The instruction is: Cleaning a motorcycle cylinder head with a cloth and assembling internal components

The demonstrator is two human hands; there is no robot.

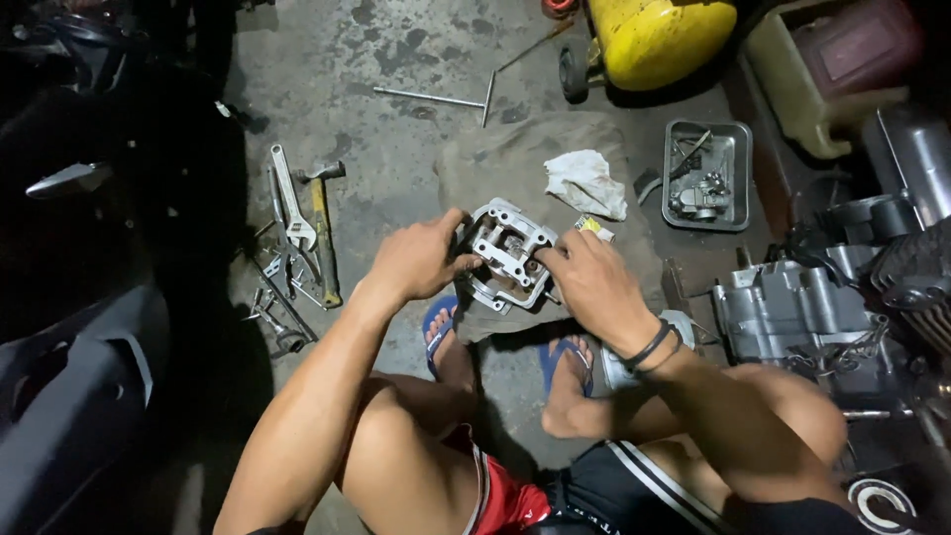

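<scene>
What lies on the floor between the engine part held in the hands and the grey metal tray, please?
In the head view, a crumpled white rag lies between the engine part and the metal tray, with a small yellow item just below the rag.

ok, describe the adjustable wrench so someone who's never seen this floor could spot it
Start at the yellow tank at the top, then go down-left across the concrete floor to the tool pile left of the person's left hand. The adjustable wrench lies along the pile's top. Unlike the wooden-handled hammer beside it, it is all bright metal with an open jaw.
</scene>
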